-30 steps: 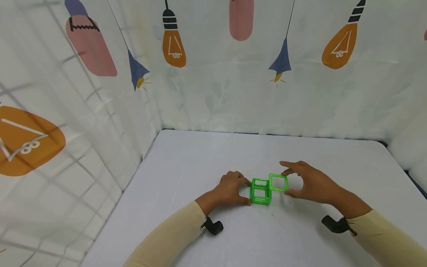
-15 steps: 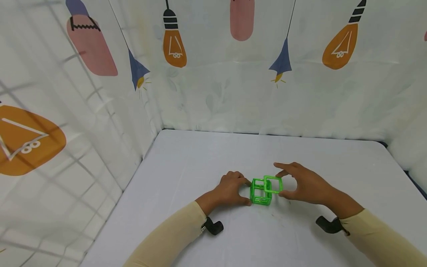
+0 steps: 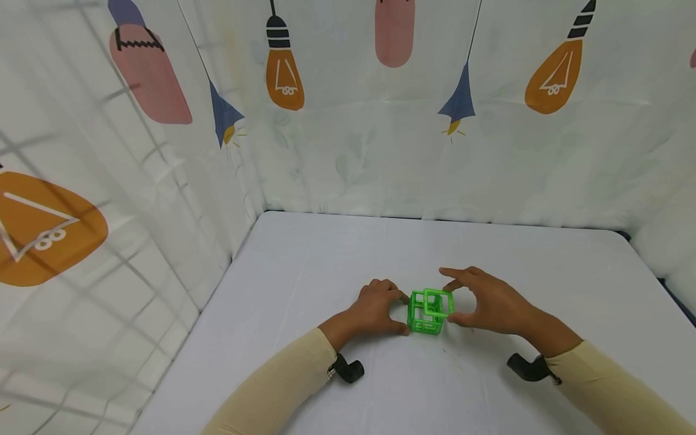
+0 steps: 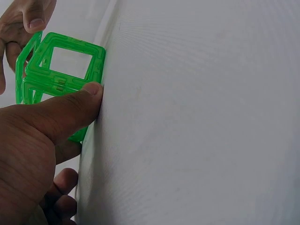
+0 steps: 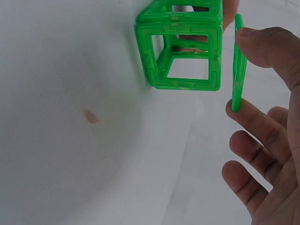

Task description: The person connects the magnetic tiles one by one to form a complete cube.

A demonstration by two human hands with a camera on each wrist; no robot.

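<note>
A cube-like frame of green magnetic tiles [image 3: 425, 327] stands on the white table, with see-through square openings. My left hand [image 3: 375, 309] grips its left side, thumb near the front and fingers behind; the left wrist view shows the thumb [image 4: 79, 105] lying along the tiles. My right hand [image 3: 497, 305] pinches a loose square green magnetic tile [image 5: 238, 65] by its edges, between thumb and forefinger. In the right wrist view a narrow gap separates this tile from the top of the cube [image 5: 183, 84]. The other right fingers are loosely spread.
The white tabletop [image 3: 326, 260] stretches around the hands. A patterned cloth [image 3: 348, 151] hangs behind the table and along its left side. Black wrist mounts [image 3: 348, 368] sit at both sleeves. A small brownish mark [image 5: 91, 116] shows on the table surface.
My right hand has moved left with the loose tile, from beside the cube's upper right corner to overlapping it in the head view. My left hand and the cube have stayed put.
</note>
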